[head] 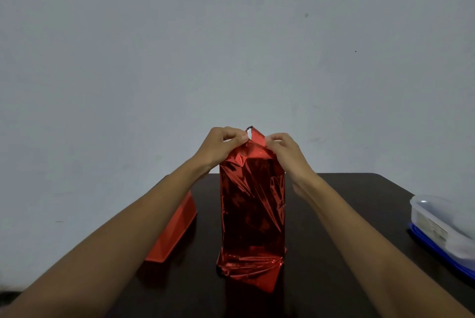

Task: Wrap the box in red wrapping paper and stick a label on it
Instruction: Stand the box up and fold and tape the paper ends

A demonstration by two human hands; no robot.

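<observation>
The box (253, 204), covered in shiny red wrapping paper (257, 269), is stood upright on the dark table (341, 214). Its top paper flap (257, 137) is pinched by the left hand (223, 145) and the right hand (282, 149). A clear lidded container (442, 225) is seen at the table's right edge.

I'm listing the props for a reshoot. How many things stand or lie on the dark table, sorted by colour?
Red: 2, the wrapped box and a flat red piece to its left.
Clear with blue: 1, a plastic container.
Total: 3.
</observation>
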